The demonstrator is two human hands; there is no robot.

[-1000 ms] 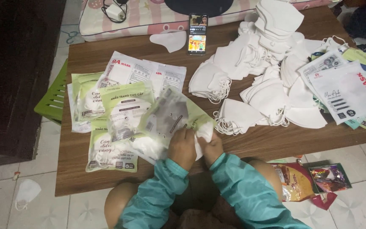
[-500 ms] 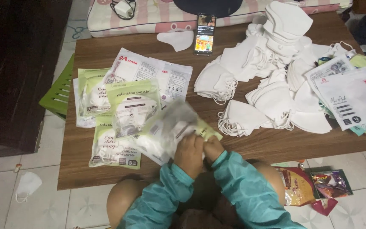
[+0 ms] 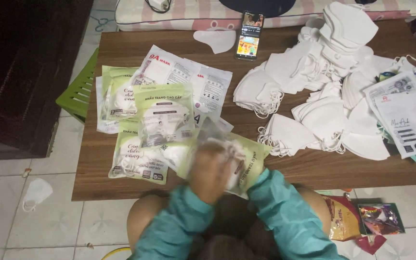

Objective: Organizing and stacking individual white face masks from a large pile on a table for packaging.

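Observation:
Both of my hands are together at the near edge of a low wooden table [image 3: 121, 188]. My left hand [image 3: 209, 174] grips a clear and green plastic mask packet [image 3: 253, 156] with a white mask inside; it is blurred by motion. My right hand [image 3: 237, 166] is mostly hidden behind the packet and holds it from the other side. Both sleeves are teal. To the left, several filled green and white mask packets [image 3: 162, 118] lie overlapping. Loose white face masks [image 3: 314, 91] are heaped at the right.
A phone [image 3: 249, 36] with a lit screen stands at the table's far edge beside a single white mask [image 3: 216, 39]. Empty printed packets [image 3: 405, 118] lie far right. A green stool [image 3: 78, 91] sits left of the table. A mask [image 3: 35, 192] and snack bags [image 3: 362, 219] lie on the tiled floor.
My hands lifted the packet off the table and drew it toward the near edge. The camera view shifted slightly closer.

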